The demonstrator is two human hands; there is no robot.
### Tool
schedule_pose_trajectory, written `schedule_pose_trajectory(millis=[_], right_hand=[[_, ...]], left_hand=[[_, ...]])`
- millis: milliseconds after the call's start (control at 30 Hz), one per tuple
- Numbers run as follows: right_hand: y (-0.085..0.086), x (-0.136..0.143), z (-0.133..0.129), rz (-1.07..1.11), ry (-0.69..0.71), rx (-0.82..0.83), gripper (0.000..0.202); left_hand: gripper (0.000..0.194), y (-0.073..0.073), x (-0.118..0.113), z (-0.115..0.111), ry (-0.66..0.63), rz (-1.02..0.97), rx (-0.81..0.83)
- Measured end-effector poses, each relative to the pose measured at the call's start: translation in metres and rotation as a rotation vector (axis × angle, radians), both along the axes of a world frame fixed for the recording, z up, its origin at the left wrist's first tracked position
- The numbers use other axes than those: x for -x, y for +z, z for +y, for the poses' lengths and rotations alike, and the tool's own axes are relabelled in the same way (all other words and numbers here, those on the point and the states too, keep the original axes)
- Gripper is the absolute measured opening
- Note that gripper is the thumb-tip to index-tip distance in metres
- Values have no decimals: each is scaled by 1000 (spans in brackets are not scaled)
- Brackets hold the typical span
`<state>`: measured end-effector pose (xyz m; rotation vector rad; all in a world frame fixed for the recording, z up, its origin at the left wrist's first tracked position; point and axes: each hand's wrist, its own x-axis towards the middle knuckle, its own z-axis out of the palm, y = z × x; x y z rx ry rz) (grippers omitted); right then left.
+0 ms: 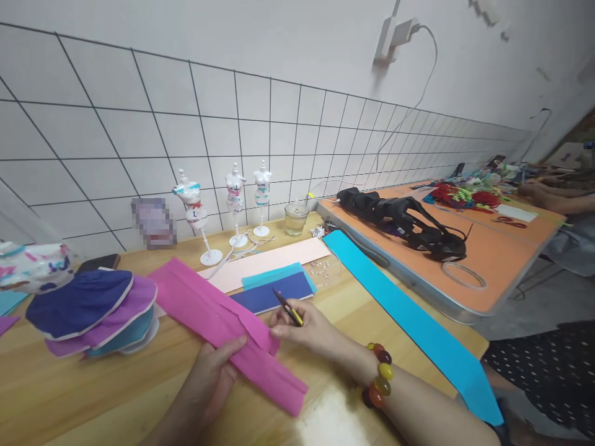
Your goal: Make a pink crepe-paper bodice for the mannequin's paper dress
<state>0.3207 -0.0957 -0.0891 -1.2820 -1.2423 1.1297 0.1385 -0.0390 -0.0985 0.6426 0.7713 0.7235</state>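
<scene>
A long magenta strip of crepe-like paper lies slantwise over the wooden table, with a narrower piece partly split from it. My left hand is closed on the strip, thumb on top. My right hand is closed too: its fingertips pinch the loose end of the narrower piece, and a small pointed tool with dark tips and a yellow-and-black body sits in the same hand, its kind unclear. Beyond them lie a dark blue strip, a teal piece and a pale pink strip.
Three small white mannequins and a glass of liquid stand by the wall. At left is a mannequin with a layered skirt. A bright blue strip runs along the right. An orange table holds black straps; another person sits beyond.
</scene>
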Motion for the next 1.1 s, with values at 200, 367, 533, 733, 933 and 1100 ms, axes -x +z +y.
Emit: schedule_pose_trajectory(millis=[200,367,533,733,933,1100], right_hand=[[-9,11,-4,-27,94,43,33],[-9,11,-5,-68,135,61,31],[-4,13,-7,-122,163,80,30],[-7,11,-7,-185,108,119,23],[-18,5,-3,-227,66,156,22],[-20,2,0,-255,85,188,26]], left_hand=[[27,0,2,0,-119,-46,33],[22,0,5,3,-83,-48,94],[27,-3,4,9,4,81,19],[29,0,3,13,194,75,-15],[31,-1,3,15,295,7,-29],[32,-5,4,15,306,15,-66]])
